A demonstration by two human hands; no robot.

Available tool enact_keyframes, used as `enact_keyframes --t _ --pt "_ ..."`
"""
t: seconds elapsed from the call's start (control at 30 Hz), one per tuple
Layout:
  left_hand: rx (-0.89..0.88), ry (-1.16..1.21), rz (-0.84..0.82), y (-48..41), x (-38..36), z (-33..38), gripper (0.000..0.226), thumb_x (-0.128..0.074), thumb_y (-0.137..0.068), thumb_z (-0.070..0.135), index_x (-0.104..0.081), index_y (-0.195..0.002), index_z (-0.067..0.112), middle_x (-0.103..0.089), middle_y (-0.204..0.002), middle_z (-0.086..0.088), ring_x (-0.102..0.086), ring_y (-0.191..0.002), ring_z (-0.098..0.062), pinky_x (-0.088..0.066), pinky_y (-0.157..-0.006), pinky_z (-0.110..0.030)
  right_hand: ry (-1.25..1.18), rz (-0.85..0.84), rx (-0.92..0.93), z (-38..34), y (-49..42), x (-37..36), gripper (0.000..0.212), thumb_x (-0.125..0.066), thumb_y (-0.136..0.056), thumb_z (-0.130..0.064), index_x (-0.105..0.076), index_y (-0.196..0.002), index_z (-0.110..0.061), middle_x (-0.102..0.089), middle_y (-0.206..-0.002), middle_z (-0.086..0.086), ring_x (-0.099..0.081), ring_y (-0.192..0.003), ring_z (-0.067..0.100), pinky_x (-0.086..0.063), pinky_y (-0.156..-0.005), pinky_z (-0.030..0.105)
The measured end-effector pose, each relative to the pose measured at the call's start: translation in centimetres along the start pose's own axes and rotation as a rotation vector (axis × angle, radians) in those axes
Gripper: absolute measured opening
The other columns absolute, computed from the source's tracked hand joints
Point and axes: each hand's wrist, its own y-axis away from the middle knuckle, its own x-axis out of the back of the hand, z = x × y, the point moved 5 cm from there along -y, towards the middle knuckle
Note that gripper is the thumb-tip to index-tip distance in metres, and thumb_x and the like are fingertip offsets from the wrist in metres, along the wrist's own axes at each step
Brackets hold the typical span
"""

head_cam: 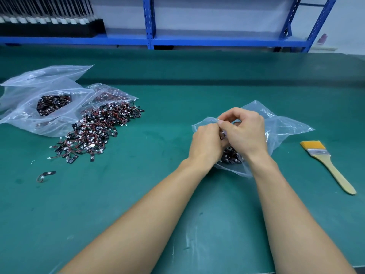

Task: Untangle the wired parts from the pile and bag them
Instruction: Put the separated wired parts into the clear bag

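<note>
Wired parts pile [92, 131] lies at 9 o'clock from the hands, its long axis running 7 to 1 o'clock, while left hand [205, 143] and right hand [245, 131], fingers curled, pinch the clear bag [280, 127] at its rim.

An assembly workshop — green bench mat [138, 194], blue steel racking [150, 22], bagged wired parts [53, 103].

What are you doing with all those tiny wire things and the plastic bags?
A person is bagging little wired parts. The left hand and right hand both pinch the mouth of a clear bag that already holds some. A big tangled pile waits on the green table off to the left, beside more bags. A brush lies to the right, with no hand on it.
</note>
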Motion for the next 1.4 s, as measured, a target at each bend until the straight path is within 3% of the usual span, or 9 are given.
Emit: enact_keyframes --t 0.17,0.3,0.43,0.57,0.7,0.9,1.07,1.27,1.4 --pt "-0.241 -0.049 -0.026 1.3 0.6 -1.7 0.020 -0.059 -0.092 0.020 -0.065 -0.109 0.027 -0.067 -0.085 0.003 -0.055 -0.089 -0.026 -0.045 -0.071 -0.037 0.056 0.008 0.028 -0.2 0.1 -0.1 0.010 -0.061 -0.072 -0.023 -0.066 -0.067 -0.030 -0.065 -0.072 -0.027 -0.055 -0.057 -0.002 -0.036 -0.054 0.008" --pt "-0.356 -0.018 0.013 2.3 1.7 -2.4 0.047 -0.062 -0.089 0.006 -0.060 -0.131 0.028 -0.062 -0.127 0.014 -0.055 -0.112 -0.018 -0.042 -0.096 -0.032 0.076 -0.005 0.021 -0.1 0.3 -0.2 0.009 -0.060 -0.071 -0.026 -0.067 -0.068 -0.029 -0.065 -0.073 -0.028 -0.054 -0.056 -0.002 -0.037 -0.056 0.013" --pt "-0.398 -0.187 0.024 2.9 2.5 -2.8 0.014 -0.065 -0.092 0.032 -0.066 -0.100 0.021 -0.063 -0.100 0.005 -0.053 -0.099 -0.019 -0.045 -0.088 -0.039 0.085 -0.017 0.024 -0.2 0.3 -0.5 0.009 -0.062 -0.072 -0.023 -0.068 -0.068 -0.028 -0.065 -0.073 -0.027 -0.054 -0.056 -0.003 -0.035 -0.054 0.008" --pt "-0.486 -0.479 -0.090 2.9 0.3 -1.9 0.032 -0.051 -0.096 0.052 -0.064 -0.090 0.023 -0.062 -0.095 0.005 -0.049 -0.096 -0.020 -0.035 -0.082 -0.034 0.047 -0.025 -0.035 0.2 0.2 -0.7 0.011 -0.062 -0.073 -0.019 -0.071 -0.069 -0.025 -0.067 -0.071 -0.024 -0.059 -0.062 -0.001 -0.044 -0.063 0.019" --pt "-0.525 -0.473 -0.126 1.8 -1.6 -0.5 0.037 -0.047 -0.096 0.054 -0.064 -0.104 0.022 -0.061 -0.116 0.000 -0.051 -0.108 -0.022 -0.035 -0.083 -0.035 -0.016 -0.035 -0.101 0.3 0.3 -0.7 0.012 -0.059 -0.069 -0.023 -0.071 -0.068 -0.026 -0.069 -0.069 -0.016 -0.059 -0.064 0.003 -0.048 -0.067 0.023" --pt "-0.558 -0.467 -0.233 0.3 -3.7 1.3 0.045 -0.040 -0.097 0.038 -0.057 -0.131 0.015 -0.058 -0.137 -0.006 -0.045 -0.132 -0.024 -0.031 -0.112 -0.034 -0.052 -0.048 -0.068 -0.2 0.4 -1.2 0.015 -0.062 -0.073 -0.016 -0.070 -0.066 -0.026 -0.068 -0.068 -0.017 -0.061 -0.067 -0.001 -0.045 -0.064 0.012" --pt "-0.560 -0.497 -0.283 -0.5 -4.1 2.9 0.034 -0.042 -0.097 0.020 -0.054 -0.128 0.013 -0.057 -0.134 -0.009 -0.047 -0.126 -0.023 -0.030 -0.105 -0.028 -0.041 -0.052 -0.059 -0.5 0.6 -1.3 0.012 -0.056 -0.068 -0.023 -0.068 -0.065 -0.024 -0.068 -0.069 -0.015 -0.061 -0.069 0.001 -0.044 -0.065 0.012" --pt "-0.524 -0.524 -0.348 1.8 -2.4 0.2 0.043 -0.030 -0.103 0.041 -0.056 -0.130 0.022 -0.051 -0.143 -0.004 -0.038 -0.136 -0.024 -0.025 -0.116 -0.039 0.055 -0.013 -0.068 -0.2 0.5 -0.5 0.010 -0.058 -0.076 -0.023 -0.064 -0.068 -0.023 -0.065 -0.067 -0.017 -0.058 -0.066 0.005 -0.047 -0.064 0.026" --pt "-0.552 -0.450 -0.260 4.3 0.5 -1.4 0.043 -0.039 -0.103 0.045 -0.053 -0.137 0.023 -0.041 -0.149 -0.005 -0.035 -0.137 -0.024 -0.024 -0.117 -0.039 0.293 -0.013 -0.052 -0.5 0.6 0.2 0.013 -0.052 -0.072 -0.033 -0.061 -0.081 -0.029 -0.064 -0.076 -0.016 -0.056 -0.072 0.010 -0.042 -0.063 0.030"
